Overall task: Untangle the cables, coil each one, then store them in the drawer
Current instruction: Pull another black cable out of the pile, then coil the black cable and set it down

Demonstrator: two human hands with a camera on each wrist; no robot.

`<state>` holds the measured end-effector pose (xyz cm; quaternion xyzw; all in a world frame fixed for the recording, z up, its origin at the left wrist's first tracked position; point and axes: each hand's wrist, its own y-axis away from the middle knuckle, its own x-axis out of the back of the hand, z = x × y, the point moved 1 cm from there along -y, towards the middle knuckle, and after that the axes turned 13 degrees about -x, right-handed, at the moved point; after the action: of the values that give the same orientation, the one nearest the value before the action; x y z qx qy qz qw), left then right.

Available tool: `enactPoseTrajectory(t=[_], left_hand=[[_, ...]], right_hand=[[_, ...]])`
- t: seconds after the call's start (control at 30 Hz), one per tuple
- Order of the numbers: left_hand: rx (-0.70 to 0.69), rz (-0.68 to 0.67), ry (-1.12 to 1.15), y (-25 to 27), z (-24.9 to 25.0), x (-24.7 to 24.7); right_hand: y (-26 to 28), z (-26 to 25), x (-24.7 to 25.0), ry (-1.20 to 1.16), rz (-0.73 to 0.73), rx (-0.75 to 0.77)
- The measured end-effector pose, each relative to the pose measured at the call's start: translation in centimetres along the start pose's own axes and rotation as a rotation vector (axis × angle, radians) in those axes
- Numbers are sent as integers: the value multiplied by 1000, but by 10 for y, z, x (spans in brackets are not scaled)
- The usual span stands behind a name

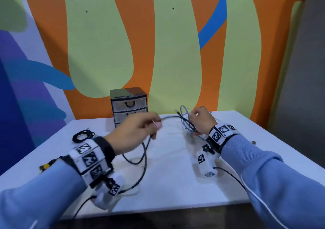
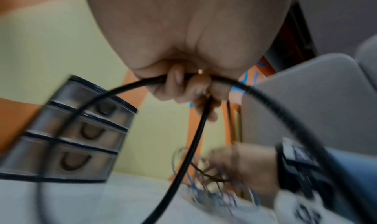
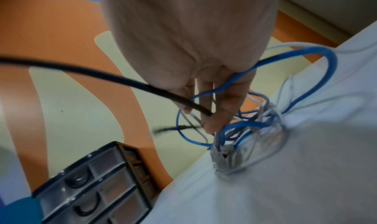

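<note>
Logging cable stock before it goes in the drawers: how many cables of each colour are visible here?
Black cable, thick, in left hand: 1
Black cable, coiled on table: 1
Blue cable: 1
White cable: 1
Total: 4; the tangle may hide more.

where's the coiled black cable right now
In the head view the coiled black cable lies on the white table, far left, beside the drawer unit and beyond the left hand.

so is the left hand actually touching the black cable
Touching. The left wrist view shows the left hand with fingers curled around the black cable, which runs through the grip and out both sides.
</note>
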<state>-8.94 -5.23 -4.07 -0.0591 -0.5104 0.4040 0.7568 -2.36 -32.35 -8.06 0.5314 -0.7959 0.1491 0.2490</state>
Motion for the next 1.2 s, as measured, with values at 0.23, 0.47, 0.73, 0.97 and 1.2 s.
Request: enactPoseTrajectory(t=[0.23,0.47,0.73,0.97,1.2], left_hand=[[62,282,95,18,-10,50],[39,363,130,3,3,50],[85,543,267,-5,15,53],[170,619,309,-1,5,58],[329,557,243,-26,-33,51]], right_hand=[[-9,8,0,304,19,-50],[38,-20,15,299,230,168],[105,-34,-17,-373,-420,222],[109,-29,-50,-492,-484,220],[75,-39,-29,-1025,-673,91]])
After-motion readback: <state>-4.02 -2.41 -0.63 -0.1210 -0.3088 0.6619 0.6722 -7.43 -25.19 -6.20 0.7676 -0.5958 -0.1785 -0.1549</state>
